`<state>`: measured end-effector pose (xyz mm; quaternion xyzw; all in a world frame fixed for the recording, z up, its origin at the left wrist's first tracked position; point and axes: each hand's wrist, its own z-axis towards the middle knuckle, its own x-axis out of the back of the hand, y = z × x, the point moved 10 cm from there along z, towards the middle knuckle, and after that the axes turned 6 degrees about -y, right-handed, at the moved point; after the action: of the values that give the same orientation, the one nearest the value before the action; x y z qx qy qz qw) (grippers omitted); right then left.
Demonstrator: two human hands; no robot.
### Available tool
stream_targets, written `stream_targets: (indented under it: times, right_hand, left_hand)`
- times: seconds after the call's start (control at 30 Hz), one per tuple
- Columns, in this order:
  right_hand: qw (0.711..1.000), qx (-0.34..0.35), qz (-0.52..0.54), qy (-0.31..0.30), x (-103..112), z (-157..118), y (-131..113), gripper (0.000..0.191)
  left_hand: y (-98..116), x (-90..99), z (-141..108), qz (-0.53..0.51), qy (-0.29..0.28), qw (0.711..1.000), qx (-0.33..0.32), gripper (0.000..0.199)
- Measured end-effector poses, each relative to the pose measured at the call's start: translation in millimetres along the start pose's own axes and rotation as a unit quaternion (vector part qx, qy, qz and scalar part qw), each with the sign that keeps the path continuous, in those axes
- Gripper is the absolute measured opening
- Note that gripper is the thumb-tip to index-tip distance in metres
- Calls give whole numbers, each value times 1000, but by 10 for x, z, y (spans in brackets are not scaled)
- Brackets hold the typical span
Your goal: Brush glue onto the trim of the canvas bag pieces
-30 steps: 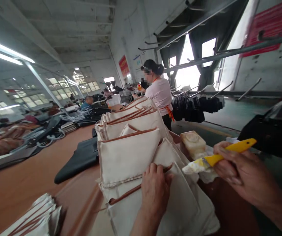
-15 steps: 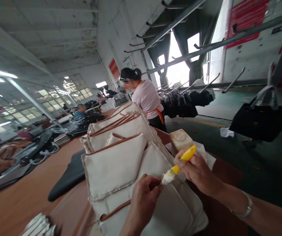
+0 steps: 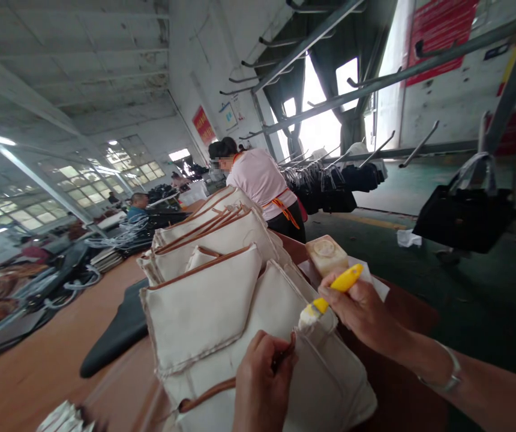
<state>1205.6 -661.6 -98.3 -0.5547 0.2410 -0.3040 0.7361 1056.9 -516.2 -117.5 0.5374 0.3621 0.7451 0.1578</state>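
In my right hand (image 3: 361,306) is a brush with a yellow handle (image 3: 339,284); its whitish bristles (image 3: 308,315) point down and left, just above the edge of a cream fabric piece. My left hand (image 3: 264,375) pinches a brown strip (image 3: 285,354) at that edge, its fingers closed. Cream pieces with brown trim (image 3: 204,306) lie overlapped in a long row beneath and beyond both hands. A pale square container (image 3: 327,255) stands behind my right hand on a white sheet (image 3: 377,287).
A brown-covered table (image 3: 118,384) bears a black piece (image 3: 120,330) on the left and a small cream stack (image 3: 65,418) at the front. Beyond the row a person (image 3: 262,180) bends over. Black bags (image 3: 465,216) hang on a metal rack at right.
The brush has lifted slightly away from my left fingers, and more of the brown strip shows. The person beyond has bent further forward. The whole view has shifted slightly.
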Motion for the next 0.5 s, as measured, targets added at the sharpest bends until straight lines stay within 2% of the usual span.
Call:
stream_targets:
  times: [0.07,0.13,0.2,0.27,0.37,0.43,0.5]
  right_hand:
    - [999,-4,31,37,130,42,-8,31]
    - [997,-15,64,33,136,76,-6,30]
    - [996,-39,82,-16,-1,76,5,30]
    - [989,-73,95,-92,-196,20,16,32]
    - [973,-102,117,-173,-334,-105,-38,31]
    - [976,-93,102,-165,-253,-125,-109,29]
    - [990,-64,61,-114,-112,-93,-184,29]
  left_hand:
    - [75,14,-94,17,26,998,-47,11]
    - [158,13,-179,35,46,994,-96,10]
    - [233,14,-245,51,65,987,-140,11]
    - [264,12,-281,63,77,982,-161,13]
    - [232,-1,-285,73,76,984,-146,17]
    - [193,-12,-272,81,71,987,-120,22]
    - [161,-26,-253,89,66,989,-95,26]
